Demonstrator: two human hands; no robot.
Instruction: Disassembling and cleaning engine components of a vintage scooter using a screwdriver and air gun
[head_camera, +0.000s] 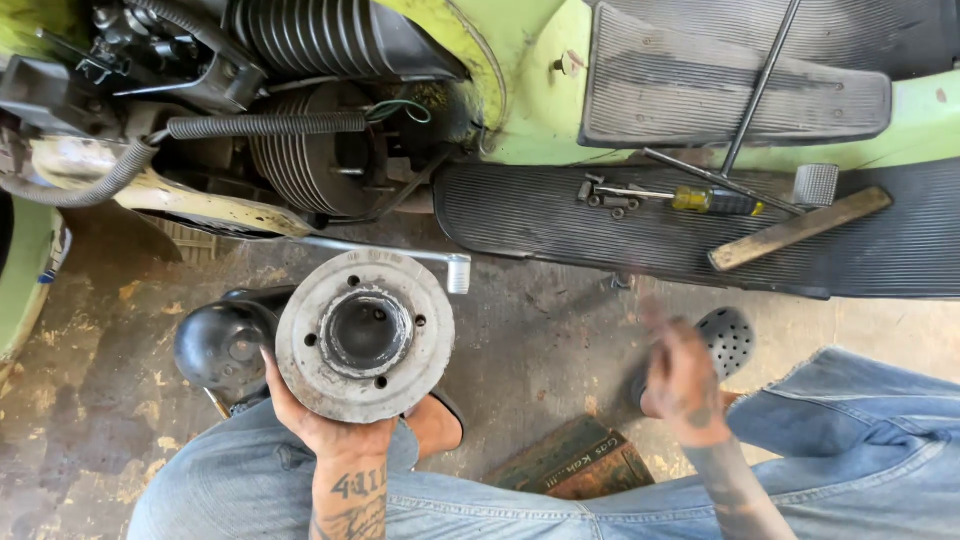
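Two hands: our left hand (330, 425) gripped the round metal drum (364, 335) from below; steadying it mattered; right hand (683, 385) blurred, grip unclear

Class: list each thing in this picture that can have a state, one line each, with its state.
Left hand: gripping the round metal drum, held up, hollow side facing the camera.
Right hand: empty, blurred, above the floor.
Screwdriver: lying flat on the ribbed footboard.
Wooden stick: lying on the footboard.
Engine: uncovered, fins showing.
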